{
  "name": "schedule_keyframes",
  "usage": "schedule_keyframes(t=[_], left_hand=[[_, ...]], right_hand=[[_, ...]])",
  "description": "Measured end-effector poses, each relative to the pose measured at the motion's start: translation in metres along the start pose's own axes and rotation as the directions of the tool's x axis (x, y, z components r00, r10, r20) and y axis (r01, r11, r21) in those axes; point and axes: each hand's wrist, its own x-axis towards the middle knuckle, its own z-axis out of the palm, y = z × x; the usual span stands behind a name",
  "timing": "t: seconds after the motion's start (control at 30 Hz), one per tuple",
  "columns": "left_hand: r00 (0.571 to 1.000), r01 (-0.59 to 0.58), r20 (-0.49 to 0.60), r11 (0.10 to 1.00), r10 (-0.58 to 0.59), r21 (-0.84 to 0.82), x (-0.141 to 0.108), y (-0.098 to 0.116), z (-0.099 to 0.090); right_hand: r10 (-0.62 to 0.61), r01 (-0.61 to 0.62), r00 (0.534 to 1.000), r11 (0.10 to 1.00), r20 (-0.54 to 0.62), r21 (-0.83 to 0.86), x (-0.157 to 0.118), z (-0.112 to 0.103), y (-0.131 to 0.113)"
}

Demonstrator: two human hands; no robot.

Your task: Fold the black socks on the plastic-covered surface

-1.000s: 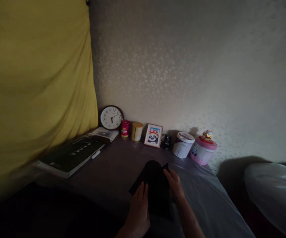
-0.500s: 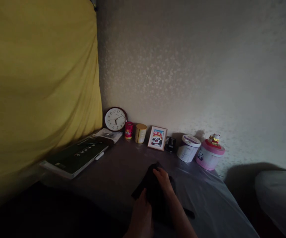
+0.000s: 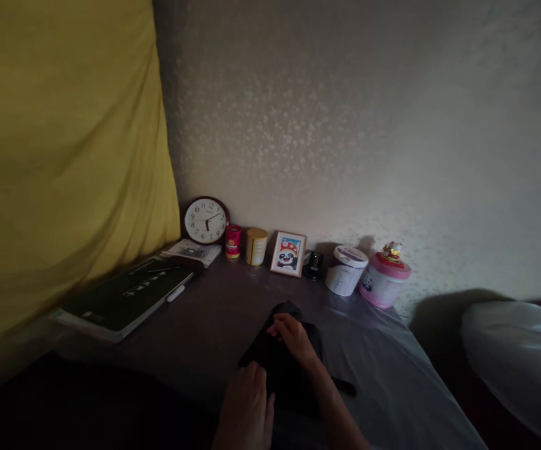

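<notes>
And now the left hand (image 3: 246,397) is resting, fingers bent, at the near-left edge of a soft black fabric piece (image 3: 283,380) lying on the grey-covered counter (image 3: 383,375), while the right hand (image 3: 293,337) is hanging half-curled over it, too dark to tell whether either is gripping.
</notes>
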Motion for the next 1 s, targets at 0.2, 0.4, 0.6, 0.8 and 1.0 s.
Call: schedule_keyframes(t=[0.2, 0.4, 0.6, 0.8, 1.0], left_hand=[[0.983, -0.153, -0.118, 0.984, 0.142, -0.089, 0.015, 0.022, 0.0], [0.998, -0.069, 0.001, 0.997, 0.069, -0.034, 0.023, 0.009, 0.024], [0.997, -0.072, 0.043, 0.997, 0.071, 0.016, 0.027, 0.006, 0.031], [0.998, 0.009, 0.068, 0.997, -0.015, 0.079, 0.031, 0.01, 0.038], [0.986, 0.05, 0.158, 0.999, -0.05, 0.001, 0.033, 0.009, 0.029]], right_hand=[[-0.162, 0.179, 0.98, 0.97, 0.114, -0.163, -0.01, 0.001, -0.008], [-0.279, 0.32, 0.94, 0.92, 0.195, -0.225, -0.026, 0.001, -0.011], [-0.453, 0.455, 0.887, 0.831, 0.084, -0.32, -0.034, -0.006, 0.005], [-0.475, 0.451, 0.875, 0.733, 0.091, -0.509, -0.003, -0.017, 0.03], [-0.443, 0.395, 0.895, 0.727, 0.056, -0.562, 0.035, -0.028, 0.046]])
